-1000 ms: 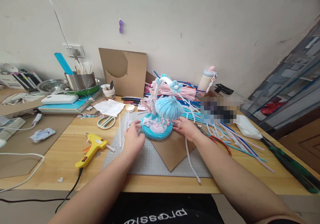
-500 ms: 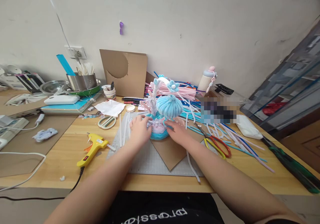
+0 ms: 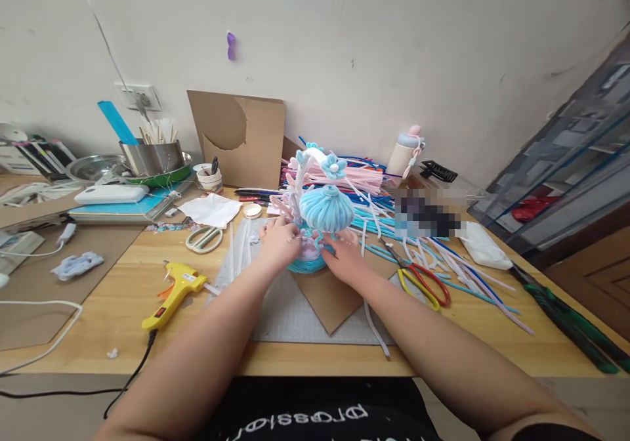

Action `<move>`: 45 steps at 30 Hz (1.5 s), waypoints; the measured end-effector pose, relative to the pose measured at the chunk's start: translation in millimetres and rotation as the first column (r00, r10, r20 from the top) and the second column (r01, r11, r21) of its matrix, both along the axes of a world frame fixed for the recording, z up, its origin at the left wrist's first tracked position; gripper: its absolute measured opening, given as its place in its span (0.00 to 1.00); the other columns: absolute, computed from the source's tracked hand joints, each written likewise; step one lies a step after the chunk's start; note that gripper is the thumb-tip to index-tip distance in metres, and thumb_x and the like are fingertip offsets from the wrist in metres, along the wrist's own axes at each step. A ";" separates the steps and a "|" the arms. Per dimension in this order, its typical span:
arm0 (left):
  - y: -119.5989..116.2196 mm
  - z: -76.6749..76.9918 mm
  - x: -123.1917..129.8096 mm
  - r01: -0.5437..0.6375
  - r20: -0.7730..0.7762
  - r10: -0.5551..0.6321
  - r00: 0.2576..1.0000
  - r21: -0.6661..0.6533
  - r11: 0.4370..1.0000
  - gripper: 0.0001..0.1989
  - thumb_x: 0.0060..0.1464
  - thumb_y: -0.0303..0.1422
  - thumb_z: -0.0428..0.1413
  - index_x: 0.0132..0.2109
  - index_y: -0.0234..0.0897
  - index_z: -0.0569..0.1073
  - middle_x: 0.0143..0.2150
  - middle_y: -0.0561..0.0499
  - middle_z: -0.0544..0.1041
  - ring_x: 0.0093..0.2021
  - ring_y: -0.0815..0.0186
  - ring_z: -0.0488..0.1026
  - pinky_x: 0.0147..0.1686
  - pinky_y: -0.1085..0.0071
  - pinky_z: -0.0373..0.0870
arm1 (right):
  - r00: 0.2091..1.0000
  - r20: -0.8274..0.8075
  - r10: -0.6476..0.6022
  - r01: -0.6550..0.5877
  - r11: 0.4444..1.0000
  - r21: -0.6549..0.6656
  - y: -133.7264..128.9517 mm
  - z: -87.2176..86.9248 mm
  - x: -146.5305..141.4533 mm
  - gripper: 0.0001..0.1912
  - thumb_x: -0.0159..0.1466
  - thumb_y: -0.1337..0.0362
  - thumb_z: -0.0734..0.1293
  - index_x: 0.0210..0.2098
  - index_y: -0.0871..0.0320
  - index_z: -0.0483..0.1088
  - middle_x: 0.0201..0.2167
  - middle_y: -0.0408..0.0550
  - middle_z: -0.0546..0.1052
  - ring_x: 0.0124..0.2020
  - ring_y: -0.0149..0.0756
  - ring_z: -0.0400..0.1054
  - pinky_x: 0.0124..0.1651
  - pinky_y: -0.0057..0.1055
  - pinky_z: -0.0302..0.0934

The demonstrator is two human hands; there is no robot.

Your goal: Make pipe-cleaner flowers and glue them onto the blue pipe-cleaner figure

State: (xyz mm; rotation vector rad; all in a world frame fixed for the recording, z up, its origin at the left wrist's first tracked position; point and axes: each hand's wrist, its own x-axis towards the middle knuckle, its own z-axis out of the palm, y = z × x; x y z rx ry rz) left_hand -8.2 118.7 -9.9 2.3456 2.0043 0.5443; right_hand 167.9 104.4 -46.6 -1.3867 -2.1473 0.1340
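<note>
Both hands: moved inward since a second ago, from the outer sides of the round blue base [image 3: 306, 267] to its upper edge. Left hand [image 3: 280, 243]: fingers bent over the base's left side. Right hand [image 3: 344, 256]: fingers bent at its right side, below the dome. Whether either pinches anything: cannot tell; fingertips partly hidden.

Ornament, fuzzy-stemmed, one: upright between the hands, at the worktop's [image 3: 123, 244] middle; comprises the base, a ribbed blue dome [image 3: 327, 210] and a white arch [image 3: 309, 157] bearing a blue flower [image 3: 333, 165].

Beneath and before it: brown cardboard piece [image 3: 332, 303], on a grey mat [image 3: 275, 326]. Left: yellow glue gun [image 3: 170, 296], lying on its side. Right: scissors [image 3: 417, 270], red-and-yellow handled. Behind: pink fuzzy stems [image 3: 354, 180], heaped.
</note>
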 end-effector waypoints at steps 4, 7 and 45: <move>14.8 12.5 -8.0 0.162 -0.096 -0.165 0.982 -0.037 0.986 0.08 0.51 0.34 0.55 0.36 0.43 0.78 0.51 0.46 0.73 0.57 0.48 0.61 0.57 0.47 0.48 | 0.999 -0.035 0.014 -0.015 1.000 -0.013 1.1 1.6 -0.1 0.18 0.62 0.66 0.60 0.49 0.52 0.72 0.50 0.53 0.71 0.54 0.45 0.60 0.59 0.49 0.46; 22.7 19.3 -8.2 0.232 -0.133 -0.235 0.963 -0.036 0.972 0.12 0.45 0.31 0.59 0.40 0.43 0.78 0.52 0.47 0.73 0.59 0.50 0.59 0.61 0.51 0.43 | 0.998 -0.043 0.035 -0.035 0.999 -0.018 0.7 0.8 -0.5 0.19 0.60 0.67 0.61 0.49 0.50 0.73 0.53 0.53 0.69 0.56 0.45 0.60 0.59 0.49 0.46; -2.6 -13.0 -2.2 -0.005 0.192 -0.010 0.981 0.080 0.997 0.08 0.48 0.38 0.59 0.36 0.41 0.78 0.49 0.45 0.74 0.55 0.49 0.63 0.53 0.51 0.55 | 0.983 0.180 0.031 -0.030 0.999 -0.011 -7.2 4.2 -2.8 0.17 0.64 0.64 0.59 0.50 0.44 0.72 0.50 0.48 0.72 0.58 0.48 0.54 0.63 0.59 0.30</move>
